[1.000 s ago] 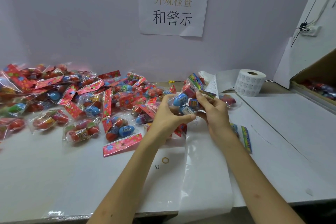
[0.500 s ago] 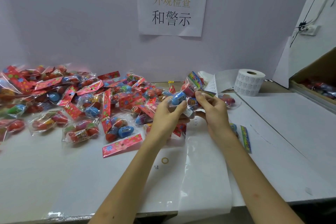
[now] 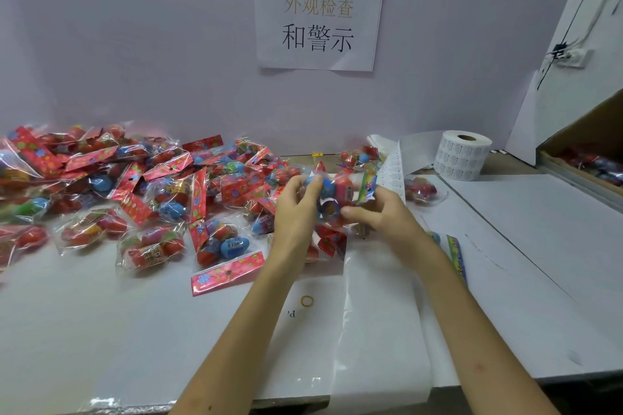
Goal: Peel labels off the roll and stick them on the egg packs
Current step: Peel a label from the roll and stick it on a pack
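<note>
While left hand (image 3: 296, 209), right hand (image 3: 381, 214) grip egg pack (image 3: 366, 184): blue, red eggs (image 3: 344, 190) inside.

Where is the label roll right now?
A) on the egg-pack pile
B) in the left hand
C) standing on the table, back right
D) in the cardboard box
C: the label roll stands on end on the table, while the left hand and right hand hold an egg pack.
</note>
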Demonstrator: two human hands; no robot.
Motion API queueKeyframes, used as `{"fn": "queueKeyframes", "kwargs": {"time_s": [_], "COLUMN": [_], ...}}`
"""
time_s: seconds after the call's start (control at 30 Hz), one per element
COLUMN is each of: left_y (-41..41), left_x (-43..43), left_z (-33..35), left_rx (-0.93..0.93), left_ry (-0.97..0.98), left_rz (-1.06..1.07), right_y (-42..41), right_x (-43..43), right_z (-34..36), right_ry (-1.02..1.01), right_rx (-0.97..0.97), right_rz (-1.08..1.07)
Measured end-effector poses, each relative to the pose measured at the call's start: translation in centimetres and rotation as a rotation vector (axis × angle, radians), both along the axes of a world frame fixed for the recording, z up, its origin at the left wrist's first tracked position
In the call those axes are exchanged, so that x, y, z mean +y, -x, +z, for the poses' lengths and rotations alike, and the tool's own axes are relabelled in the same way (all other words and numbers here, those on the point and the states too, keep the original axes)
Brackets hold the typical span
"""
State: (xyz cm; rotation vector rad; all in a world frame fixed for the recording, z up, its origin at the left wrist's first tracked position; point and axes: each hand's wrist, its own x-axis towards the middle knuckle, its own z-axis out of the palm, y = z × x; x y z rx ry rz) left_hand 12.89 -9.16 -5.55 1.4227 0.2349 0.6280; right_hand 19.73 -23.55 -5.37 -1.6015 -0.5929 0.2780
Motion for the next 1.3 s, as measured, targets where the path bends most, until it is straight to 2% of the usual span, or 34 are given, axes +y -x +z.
{"fn": "queueKeyframes", "kwargs": {"time_s": [0.07, 0.17, 0.27, 0.43, 0.53, 0.63, 0.7, 0.73, 0.83, 0.87, 0.9, 0.97, 1.03, 1.2, 1.3], "left_y": [0.0, 0.0, 0.3, 0.6, 0.4, 0.4, 0.5, 0.5, 0.3, 0.3, 0.2, 0.1, 0.0, 0.1, 0.1], "left_x": [0.1, 0.1, -0.2, -0.6, -1.0, -1.3, -1.3, -1.3, -1.0, -1.0, -1.0, -0.9, -0.9, -0.6, -0.3], "left_z": [-0.1, -0.2, -0.1, 0.2, 0.3, 0.5, 0.5, 0.5, 0.1, 0.1, 0.0, 0.0, 0.1, 0.0, 0.0], "left_rx": [-0.003, 0.000, 0.004, 0.039, 0.030, 0.038, 0.046, 0.056, 0.064, 0.063, 0.065, 0.065, 0.053, 0.047, 0.054], "left_ry": [-0.015, -0.012, -0.046, -0.111, -0.146, -0.005, 0.072, 0.070, 0.033, 0.028, 0.021, 0.007, -0.004, -0.027, -0.040], "left_rz": [0.024, 0.018, 0.008, 0.001, -0.074, -0.171, -0.214, -0.211, -0.184, -0.184, -0.183, -0.174, -0.153, -0.069, 0.003], "right_y": [0.0, 0.0, -0.4, -0.9, -1.6, -3.3, -5.3, -6.5, -10.4, -11.6, -12.5, -13.7, -13.8, -11.4, -8.9], "right_x": [-0.2, -0.2, -0.7, -2.0, -2.8, -4.5, -6.5, -7.9, -13.2, -15.1, -16.7, -18.4, -17.9, -11.7, -7.0], "right_z": [-0.1, 0.1, 0.2, 1.0, 2.3, 3.6, 4.3, 4.8, 6.7, 7.1, 7.3, 6.9, 6.2, 6.3, 7.5], "right_ry": [-0.015, -0.104, -0.100, 0.032, 0.104, 0.065, -0.071, -0.210, -0.893, -1.025, -1.034, -0.854, -0.722, -0.637, -0.518], "right_rx": [-0.015, -0.014, -0.014, 0.097, 0.111, 0.119, 0.135, 0.154, 0.304, 0.323, 0.333, 0.360, 0.371, 0.346, 0.227], "right_rz": [0.059, -0.025, -0.060, 0.176, 0.221, 0.171, 0.018, -0.093, -0.372, -0.442, -0.514, -0.622, -0.644, -0.453, -0.308]}}
